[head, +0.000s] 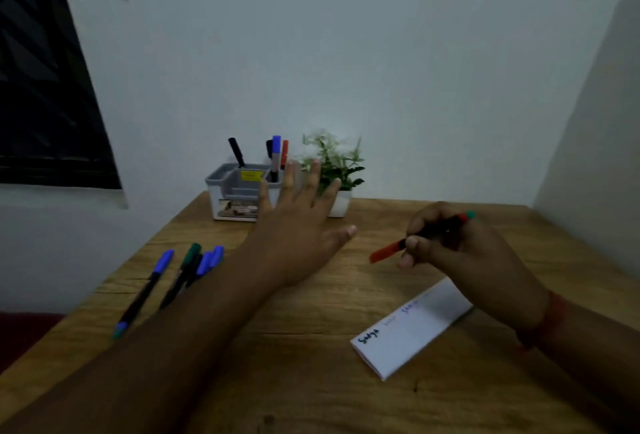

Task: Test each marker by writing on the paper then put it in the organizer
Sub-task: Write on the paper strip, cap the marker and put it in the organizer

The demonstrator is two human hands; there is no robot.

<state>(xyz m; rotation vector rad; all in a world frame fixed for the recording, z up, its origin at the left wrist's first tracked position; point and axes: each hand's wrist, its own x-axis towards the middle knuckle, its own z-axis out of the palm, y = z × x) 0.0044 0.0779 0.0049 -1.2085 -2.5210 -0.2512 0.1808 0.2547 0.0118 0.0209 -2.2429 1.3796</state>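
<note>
Wooden table (311, 347) bears organizer (239, 192), markers (180, 274), paper (412, 329), plant (337, 173).

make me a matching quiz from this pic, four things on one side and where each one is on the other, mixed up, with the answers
Things:
1. red marker
2. paper
3. plant
4. loose markers

Places:
A. lying on the table's left side
B. standing right of the organizer
C. held in the right hand
D. lying on the table below the right hand

Pairs: 1-C, 2-D, 3-B, 4-A
</note>
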